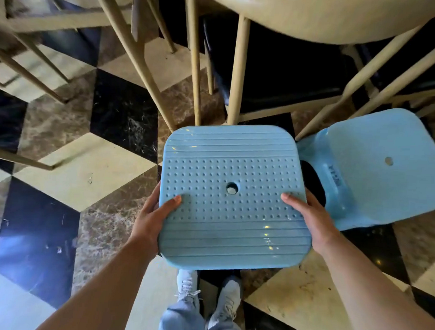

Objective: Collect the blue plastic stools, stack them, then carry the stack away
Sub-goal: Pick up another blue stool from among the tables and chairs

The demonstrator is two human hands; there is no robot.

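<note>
Hands (pixel 234 220) around blue stool (pixel 235 180)

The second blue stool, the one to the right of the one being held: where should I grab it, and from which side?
Take the smooth blue plastic stool by the two opposite edges of its seat, coming from above, as the left hand and right hand hold the dotted blue plastic stool. Its seat faces up and looks unobstructed. The dark side cutout is an alternative grip, reachable from the left.
</note>
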